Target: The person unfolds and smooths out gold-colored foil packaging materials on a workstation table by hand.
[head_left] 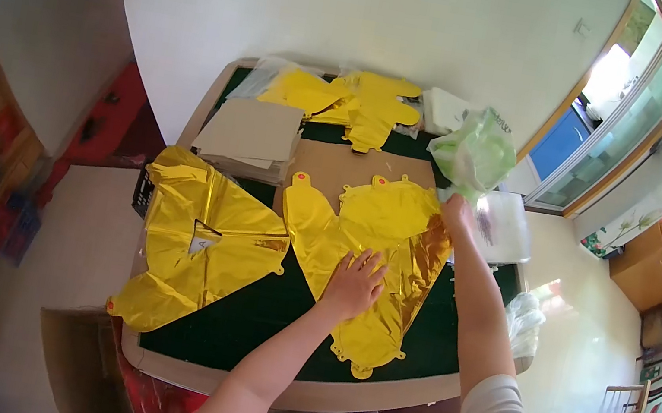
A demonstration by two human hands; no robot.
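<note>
With left hand [355, 285] palm down, fingers spread apart, resting on the middle of the gold foil piece [386, 216]; with right hand [457, 219] at its far right edge, just below the green bag [475, 156] — cannot tell whether pinching or merely touching. Spread directly in front, long axis running away from the body, partly over brown cardboard [329, 163], partly over green tabletop [241, 323] — nearer the right hand at that far corner.
</note>
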